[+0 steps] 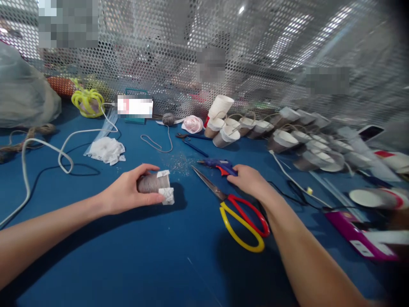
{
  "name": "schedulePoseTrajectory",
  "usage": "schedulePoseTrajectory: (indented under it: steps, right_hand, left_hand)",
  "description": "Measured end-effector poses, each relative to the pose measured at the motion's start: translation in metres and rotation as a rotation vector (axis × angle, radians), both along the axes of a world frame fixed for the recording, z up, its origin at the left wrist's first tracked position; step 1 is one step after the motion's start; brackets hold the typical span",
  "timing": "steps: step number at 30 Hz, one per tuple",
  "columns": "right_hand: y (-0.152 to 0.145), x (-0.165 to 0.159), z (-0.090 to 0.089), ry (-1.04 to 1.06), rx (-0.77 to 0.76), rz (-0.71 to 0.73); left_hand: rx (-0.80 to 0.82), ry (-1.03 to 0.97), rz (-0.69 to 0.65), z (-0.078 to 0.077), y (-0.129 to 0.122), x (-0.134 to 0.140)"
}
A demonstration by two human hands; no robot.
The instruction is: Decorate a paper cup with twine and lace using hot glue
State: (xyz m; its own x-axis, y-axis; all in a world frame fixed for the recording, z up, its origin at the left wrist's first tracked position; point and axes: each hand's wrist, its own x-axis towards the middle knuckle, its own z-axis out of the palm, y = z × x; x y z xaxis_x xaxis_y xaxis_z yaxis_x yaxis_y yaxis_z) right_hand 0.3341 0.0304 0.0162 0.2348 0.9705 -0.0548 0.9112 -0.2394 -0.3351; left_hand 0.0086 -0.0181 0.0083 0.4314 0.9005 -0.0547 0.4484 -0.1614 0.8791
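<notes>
My left hand (131, 192) is wrapped around a small cup wound with grey cord (148, 183), tipped on its side. White patterned pieces of material (168, 196) stick out at its rim. On the right, my right hand (247, 181) grips the handle of a blue glue gun (217, 163) with a red trigger, its nozzle pointing left. Scissors (234, 209) with one red and one yellow handle lie open between my hands, close under the glue gun. Small pale crumbs (180, 164) are scattered on the blue table (134, 260) beyond the cup.
Several cord-wrapped cups (226, 135) with white linings stand at the back right. A white lacy pile (107, 150), a white cable (86, 132) and a yellow looped object (87, 102) are on the left. A pink ribbon roll (193, 124) and pliers (191, 136) lie behind. A purple box (359, 236) is at right.
</notes>
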Motion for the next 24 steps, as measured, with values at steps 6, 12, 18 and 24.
schedulePoseTrajectory:
  steps: [6, 12, 18, 24]
  right_hand:
    - [-0.022, -0.021, 0.017, 0.287, 0.094, -0.035]
    - [-0.058, -0.053, 0.043, 0.879, -0.064, 0.155]
    - [-0.072, -0.065, 0.037, 0.905, -0.145, 0.304]
    - [-0.076, -0.065, 0.036, 0.873, -0.195, 0.365]
  left_hand:
    - [0.215, 0.068, -0.015, -0.002, -0.003, 0.000]
    - [0.534, 0.151, -0.091, -0.004, -0.005, -0.002]
    - [0.513, 0.144, -0.081, -0.004, -0.006, -0.002]
    - [0.471, 0.135, -0.085, -0.002, -0.005, -0.003]
